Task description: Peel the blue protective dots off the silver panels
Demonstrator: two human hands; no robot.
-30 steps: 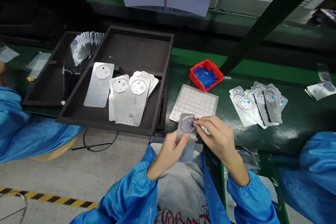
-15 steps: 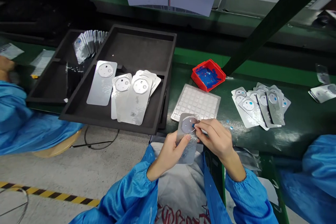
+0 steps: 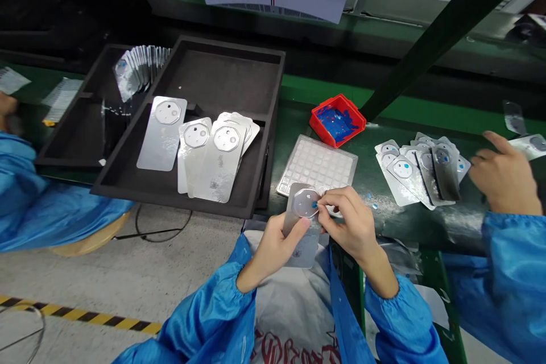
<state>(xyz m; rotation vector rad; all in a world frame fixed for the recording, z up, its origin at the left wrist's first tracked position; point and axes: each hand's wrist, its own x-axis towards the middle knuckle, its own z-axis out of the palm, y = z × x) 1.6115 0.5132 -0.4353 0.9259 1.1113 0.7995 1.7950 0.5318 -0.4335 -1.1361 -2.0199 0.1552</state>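
A silver rounded-corner metal plate [image 3: 310,243] is gripped in my left hand [image 3: 273,247], thumb on its face, upright in front of my chest. It has a clear octagonal patch near its top. My right hand [image 3: 352,224] pinches at the patch's right side, thumb and forefinger on a small blue dot-like piece [image 3: 314,205]. Whether that piece touches the plate I cannot tell. Just beyond the plate lies a white tray with a grid of small squares [image 3: 319,162]. A red bin [image 3: 356,132] with blue lining stands behind it.
A black tray [image 3: 222,210] at left holds several similar plates [image 3: 219,168]. More plates, some with blue dots, lie piled [image 3: 403,179] on the green bench at right. A co-worker's hand [image 3: 505,176] is beside that pile. Small blue bits [image 3: 374,206] lie nearby. Another person's sleeve [image 3: 38,199] shows at far left.
A co-worker's hand has come in at the right, beside the piled plates. My two hands stay almost where they were, on the plate and the blue piece.
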